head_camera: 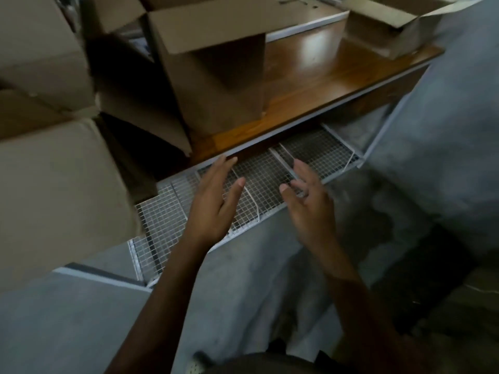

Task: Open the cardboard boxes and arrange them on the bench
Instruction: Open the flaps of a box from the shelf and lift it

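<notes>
Both hands, left and right, are empty with fingers spread, hovering over the wire shelf. Open box sits on the counter, another box further right.

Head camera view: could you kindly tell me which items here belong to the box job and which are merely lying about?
Job: tall open brown cardboard box on the glossy wooden bench; smaller open cardboard box at its far right; closed cardboard boxes stacked left; both empty hands, left, right.

Lying about: white wire-mesh shelf; grey concrete floor.
</notes>
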Action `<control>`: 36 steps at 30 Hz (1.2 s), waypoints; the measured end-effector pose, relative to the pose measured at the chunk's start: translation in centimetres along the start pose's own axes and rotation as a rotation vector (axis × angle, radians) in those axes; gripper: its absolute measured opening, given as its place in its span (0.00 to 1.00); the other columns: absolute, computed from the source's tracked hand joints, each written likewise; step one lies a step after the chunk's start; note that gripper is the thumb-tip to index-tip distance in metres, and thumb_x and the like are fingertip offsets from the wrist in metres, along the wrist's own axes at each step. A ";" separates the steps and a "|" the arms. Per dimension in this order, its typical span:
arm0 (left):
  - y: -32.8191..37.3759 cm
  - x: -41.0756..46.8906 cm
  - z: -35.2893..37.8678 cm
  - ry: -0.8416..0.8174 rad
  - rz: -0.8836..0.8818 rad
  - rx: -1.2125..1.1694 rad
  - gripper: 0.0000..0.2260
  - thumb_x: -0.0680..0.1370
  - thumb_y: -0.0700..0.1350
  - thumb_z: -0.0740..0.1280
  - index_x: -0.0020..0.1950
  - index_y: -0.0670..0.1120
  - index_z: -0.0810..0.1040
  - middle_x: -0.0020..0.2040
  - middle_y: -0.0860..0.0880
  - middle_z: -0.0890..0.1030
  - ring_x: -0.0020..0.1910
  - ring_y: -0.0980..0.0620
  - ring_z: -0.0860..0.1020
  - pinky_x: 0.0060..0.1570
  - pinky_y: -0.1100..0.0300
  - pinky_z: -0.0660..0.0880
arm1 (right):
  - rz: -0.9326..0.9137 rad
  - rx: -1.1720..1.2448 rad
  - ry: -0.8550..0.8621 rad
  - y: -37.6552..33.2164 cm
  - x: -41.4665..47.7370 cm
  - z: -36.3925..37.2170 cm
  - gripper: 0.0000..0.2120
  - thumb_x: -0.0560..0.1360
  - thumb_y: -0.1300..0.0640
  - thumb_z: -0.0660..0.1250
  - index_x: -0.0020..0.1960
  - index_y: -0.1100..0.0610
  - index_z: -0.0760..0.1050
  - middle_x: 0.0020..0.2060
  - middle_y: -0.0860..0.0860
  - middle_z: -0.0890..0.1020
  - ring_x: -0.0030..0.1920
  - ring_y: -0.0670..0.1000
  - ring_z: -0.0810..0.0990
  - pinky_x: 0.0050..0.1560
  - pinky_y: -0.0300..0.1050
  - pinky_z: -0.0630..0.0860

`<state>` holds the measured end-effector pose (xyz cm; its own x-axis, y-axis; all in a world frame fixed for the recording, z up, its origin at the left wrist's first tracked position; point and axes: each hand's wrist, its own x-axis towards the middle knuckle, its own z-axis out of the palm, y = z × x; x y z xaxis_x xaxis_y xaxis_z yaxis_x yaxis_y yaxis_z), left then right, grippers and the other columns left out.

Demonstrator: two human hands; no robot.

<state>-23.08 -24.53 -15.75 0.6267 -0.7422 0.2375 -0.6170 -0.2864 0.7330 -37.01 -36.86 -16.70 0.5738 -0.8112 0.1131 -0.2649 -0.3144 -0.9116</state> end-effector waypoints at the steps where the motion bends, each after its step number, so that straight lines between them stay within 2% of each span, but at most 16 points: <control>1: 0.5 0.6 1.1 0.001 0.003 0.004 0.24 0.82 0.58 0.55 0.76 0.52 0.65 0.78 0.50 0.64 0.77 0.53 0.61 0.74 0.47 0.61 | 0.011 0.014 -0.002 0.6 0.4 -0.6 0.26 0.80 0.52 0.65 0.76 0.48 0.62 0.73 0.49 0.70 0.68 0.45 0.72 0.56 0.33 0.73; 8: 3.3 4.8 4.3 0.101 0.025 0.021 0.23 0.82 0.59 0.56 0.76 0.52 0.65 0.77 0.49 0.65 0.77 0.51 0.62 0.72 0.43 0.64 | 0.000 0.071 -0.050 1.9 5.1 -3.9 0.25 0.80 0.54 0.65 0.76 0.52 0.64 0.73 0.49 0.70 0.68 0.46 0.72 0.60 0.38 0.74; 12: 3.6 7.5 4.1 0.152 0.026 0.033 0.25 0.81 0.60 0.56 0.75 0.50 0.67 0.77 0.48 0.65 0.76 0.50 0.63 0.71 0.42 0.66 | -0.044 0.092 -0.080 1.4 8.5 -4.1 0.25 0.80 0.54 0.65 0.76 0.50 0.64 0.73 0.49 0.70 0.68 0.44 0.72 0.57 0.32 0.72; 15: 3.3 10.0 3.2 0.208 0.044 0.055 0.23 0.82 0.57 0.58 0.74 0.49 0.68 0.76 0.47 0.67 0.75 0.50 0.65 0.69 0.42 0.68 | -0.065 0.121 -0.110 0.4 11.3 -3.9 0.25 0.80 0.54 0.65 0.75 0.48 0.64 0.73 0.46 0.70 0.67 0.42 0.72 0.51 0.27 0.71; 17: 3.6 11.7 1.8 0.313 0.121 0.077 0.21 0.82 0.52 0.60 0.72 0.45 0.71 0.72 0.45 0.71 0.71 0.47 0.69 0.65 0.41 0.71 | -0.128 0.114 -0.103 -0.5 13.4 -3.7 0.24 0.80 0.53 0.65 0.75 0.47 0.65 0.71 0.48 0.72 0.65 0.41 0.72 0.51 0.28 0.71; 20: 5.3 14.5 -1.2 0.557 0.283 0.091 0.14 0.82 0.44 0.62 0.65 0.39 0.76 0.63 0.43 0.78 0.62 0.44 0.76 0.58 0.44 0.75 | -0.266 0.065 -0.049 -2.3 17.2 -3.6 0.23 0.80 0.52 0.65 0.74 0.47 0.66 0.68 0.50 0.75 0.63 0.43 0.75 0.51 0.29 0.73; 23: 7.0 18.5 -5.5 0.672 0.376 0.113 0.11 0.83 0.43 0.60 0.60 0.41 0.78 0.54 0.50 0.79 0.54 0.48 0.79 0.50 0.51 0.76 | -0.307 0.061 0.028 -5.3 21.8 -3.4 0.23 0.79 0.50 0.64 0.74 0.44 0.65 0.67 0.46 0.74 0.62 0.41 0.75 0.49 0.30 0.73; 26: 7.6 23.7 -9.9 0.532 0.335 0.173 0.12 0.84 0.48 0.59 0.62 0.46 0.77 0.53 0.51 0.79 0.53 0.53 0.79 0.51 0.55 0.75 | -0.424 0.047 0.162 -8.3 26.8 -3.1 0.20 0.79 0.50 0.64 0.71 0.46 0.68 0.64 0.43 0.74 0.59 0.39 0.74 0.46 0.24 0.72; 27: 7.1 25.6 -11.1 0.495 0.292 0.210 0.13 0.83 0.50 0.59 0.63 0.47 0.77 0.55 0.49 0.80 0.54 0.53 0.78 0.53 0.56 0.75 | -0.471 0.029 0.180 -9.1 28.5 -3.0 0.18 0.79 0.51 0.63 0.69 0.48 0.71 0.62 0.43 0.75 0.58 0.40 0.75 0.46 0.24 0.72; 29: 5.2 30.0 -13.7 0.432 0.179 0.343 0.15 0.82 0.52 0.61 0.64 0.47 0.78 0.58 0.48 0.80 0.57 0.51 0.78 0.57 0.53 0.74 | -0.518 -0.030 0.170 -10.6 31.7 -2.8 0.13 0.80 0.50 0.63 0.62 0.51 0.77 0.56 0.45 0.78 0.55 0.43 0.78 0.48 0.31 0.75; 31: 2.5 34.3 -15.9 0.310 0.006 0.476 0.17 0.79 0.54 0.64 0.64 0.46 0.78 0.61 0.45 0.79 0.60 0.45 0.77 0.61 0.47 0.73 | -0.447 -0.144 0.094 -12.2 34.6 -2.7 0.12 0.79 0.47 0.63 0.53 0.52 0.81 0.48 0.45 0.81 0.49 0.46 0.79 0.46 0.40 0.76; 33: -0.2 37.0 -16.9 0.220 -0.184 0.547 0.20 0.77 0.59 0.64 0.61 0.47 0.79 0.61 0.44 0.78 0.62 0.42 0.76 0.63 0.44 0.71 | -0.321 -0.224 -0.011 -13.3 37.3 -2.2 0.16 0.79 0.45 0.62 0.44 0.54 0.82 0.41 0.48 0.83 0.43 0.50 0.80 0.48 0.48 0.77; 35: -2.8 38.6 -16.8 0.185 -0.244 0.531 0.28 0.74 0.66 0.58 0.60 0.47 0.78 0.61 0.45 0.78 0.61 0.44 0.76 0.63 0.45 0.72 | -0.167 -0.202 -0.072 -14.0 39.9 -1.5 0.19 0.76 0.43 0.63 0.39 0.55 0.82 0.36 0.50 0.84 0.40 0.52 0.82 0.52 0.54 0.79; 36: -3.7 38.9 -16.5 0.189 -0.294 0.485 0.29 0.74 0.67 0.58 0.64 0.47 0.76 0.65 0.45 0.76 0.64 0.44 0.74 0.65 0.45 0.71 | -0.092 -0.219 -0.075 -14.2 41.0 -1.1 0.20 0.75 0.40 0.63 0.40 0.55 0.82 0.36 0.51 0.84 0.40 0.53 0.83 0.52 0.55 0.80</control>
<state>11.47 -42.32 1.27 0.8506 -0.4818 0.2105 -0.5236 -0.7408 0.4207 -10.55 -66.20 1.35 0.6574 -0.7375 0.1547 -0.3658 -0.4918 -0.7901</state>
